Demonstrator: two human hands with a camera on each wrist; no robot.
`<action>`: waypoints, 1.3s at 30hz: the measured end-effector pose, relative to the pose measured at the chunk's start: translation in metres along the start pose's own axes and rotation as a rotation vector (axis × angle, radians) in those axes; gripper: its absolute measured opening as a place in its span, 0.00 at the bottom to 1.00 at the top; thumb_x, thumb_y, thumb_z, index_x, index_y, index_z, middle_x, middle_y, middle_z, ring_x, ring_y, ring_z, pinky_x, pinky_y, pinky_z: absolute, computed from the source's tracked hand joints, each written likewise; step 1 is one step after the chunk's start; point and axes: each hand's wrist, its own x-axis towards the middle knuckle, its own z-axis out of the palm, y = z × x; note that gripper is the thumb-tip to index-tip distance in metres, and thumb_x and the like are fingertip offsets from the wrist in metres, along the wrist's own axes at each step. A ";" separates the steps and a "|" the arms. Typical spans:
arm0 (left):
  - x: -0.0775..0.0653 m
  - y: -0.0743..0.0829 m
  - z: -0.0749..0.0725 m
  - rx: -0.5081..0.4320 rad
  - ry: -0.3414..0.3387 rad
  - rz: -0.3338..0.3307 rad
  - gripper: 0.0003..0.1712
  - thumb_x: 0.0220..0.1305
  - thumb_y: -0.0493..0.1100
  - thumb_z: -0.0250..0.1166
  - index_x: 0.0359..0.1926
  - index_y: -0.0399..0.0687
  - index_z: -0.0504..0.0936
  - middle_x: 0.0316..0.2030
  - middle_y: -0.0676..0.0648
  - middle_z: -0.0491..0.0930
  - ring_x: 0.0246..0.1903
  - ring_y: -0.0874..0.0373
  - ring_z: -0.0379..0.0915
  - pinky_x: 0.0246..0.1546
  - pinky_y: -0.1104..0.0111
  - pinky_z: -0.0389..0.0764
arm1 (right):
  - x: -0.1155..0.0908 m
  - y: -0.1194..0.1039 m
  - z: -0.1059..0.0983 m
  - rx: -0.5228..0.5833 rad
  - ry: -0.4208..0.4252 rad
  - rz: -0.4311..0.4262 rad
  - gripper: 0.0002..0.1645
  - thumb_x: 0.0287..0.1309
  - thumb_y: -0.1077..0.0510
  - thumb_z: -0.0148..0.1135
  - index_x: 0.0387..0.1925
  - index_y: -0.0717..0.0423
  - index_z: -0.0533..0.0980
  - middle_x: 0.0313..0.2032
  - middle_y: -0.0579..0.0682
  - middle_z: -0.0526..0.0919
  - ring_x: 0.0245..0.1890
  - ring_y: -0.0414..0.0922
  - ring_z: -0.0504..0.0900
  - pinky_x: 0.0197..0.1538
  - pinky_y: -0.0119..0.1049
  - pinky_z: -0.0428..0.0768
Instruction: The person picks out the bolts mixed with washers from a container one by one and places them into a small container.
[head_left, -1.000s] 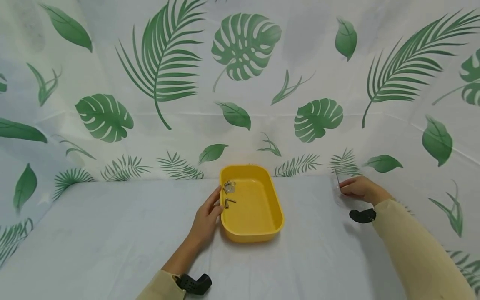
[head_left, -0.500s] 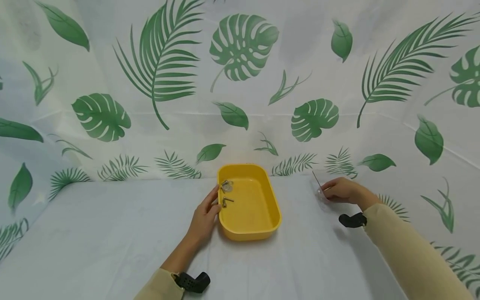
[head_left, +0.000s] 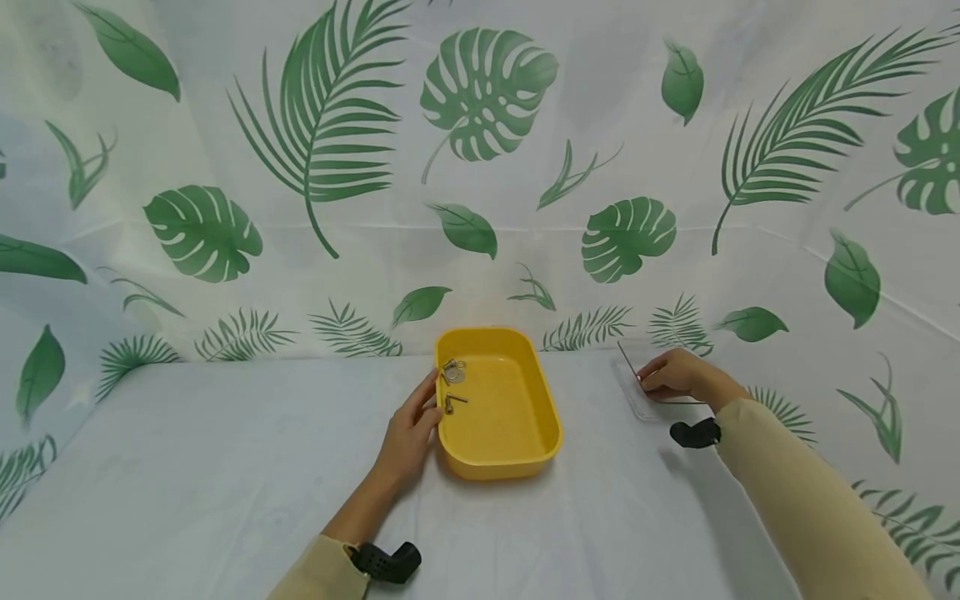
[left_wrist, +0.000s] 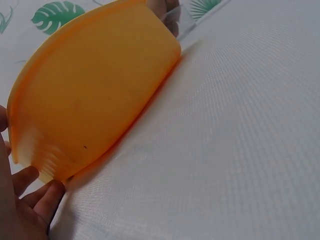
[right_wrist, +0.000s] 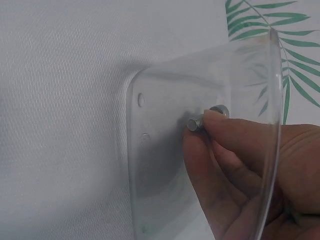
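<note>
While the left hand (head_left: 408, 427) is loosely touching the tray (head_left: 502, 421), the right hand (head_left: 681, 375) is pinching a probable bolt (right_wrist: 194, 124) shallowly, risking a drop.

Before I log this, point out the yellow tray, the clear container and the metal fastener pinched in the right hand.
Yellow tray (head_left: 504, 408): head view, on its bare floor.
Clear container (right_wrist: 275, 75): right wrist view, on its rim.
Metal fastener (right_wrist: 194, 124): right wrist view, on its exposed end.
</note>
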 end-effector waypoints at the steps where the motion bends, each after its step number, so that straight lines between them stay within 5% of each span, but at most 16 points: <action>1: 0.000 0.001 0.000 0.000 0.000 0.000 0.35 0.72 0.43 0.52 0.79 0.61 0.59 0.74 0.44 0.66 0.72 0.45 0.66 0.71 0.47 0.70 | 0.002 0.000 0.000 0.002 0.003 0.002 0.23 0.64 0.63 0.62 0.57 0.74 0.76 0.38 0.48 0.86 0.33 0.38 0.82 0.44 0.35 0.86; 20: 0.000 0.004 -0.007 -0.004 0.014 -0.008 0.35 0.72 0.44 0.51 0.78 0.64 0.59 0.74 0.44 0.67 0.73 0.46 0.65 0.71 0.48 0.70 | 0.010 -0.012 0.001 0.041 0.065 0.049 0.23 0.65 0.62 0.64 0.58 0.70 0.77 0.35 0.48 0.86 0.31 0.39 0.83 0.39 0.30 0.85; 26: 0.001 0.003 -0.004 -0.023 0.006 -0.010 0.36 0.72 0.42 0.52 0.79 0.59 0.59 0.74 0.43 0.66 0.72 0.45 0.66 0.69 0.49 0.72 | -0.007 -0.017 -0.002 0.009 0.092 -0.067 0.29 0.68 0.59 0.61 0.64 0.72 0.71 0.52 0.63 0.84 0.44 0.46 0.86 0.54 0.40 0.86; 32: 0.000 0.001 -0.002 -0.037 -0.003 -0.011 0.35 0.72 0.41 0.52 0.78 0.57 0.60 0.74 0.43 0.66 0.73 0.44 0.64 0.70 0.49 0.72 | -0.033 -0.042 0.000 -0.050 0.071 -0.236 0.32 0.71 0.55 0.58 0.69 0.67 0.67 0.66 0.69 0.73 0.62 0.57 0.79 0.69 0.55 0.75; 39: 0.001 0.001 -0.002 -0.037 -0.010 -0.002 0.35 0.72 0.43 0.52 0.78 0.60 0.59 0.75 0.44 0.65 0.73 0.46 0.65 0.70 0.50 0.71 | -0.053 -0.091 0.010 -0.030 0.013 -0.325 0.29 0.69 0.57 0.60 0.68 0.62 0.69 0.64 0.62 0.76 0.54 0.45 0.81 0.64 0.42 0.81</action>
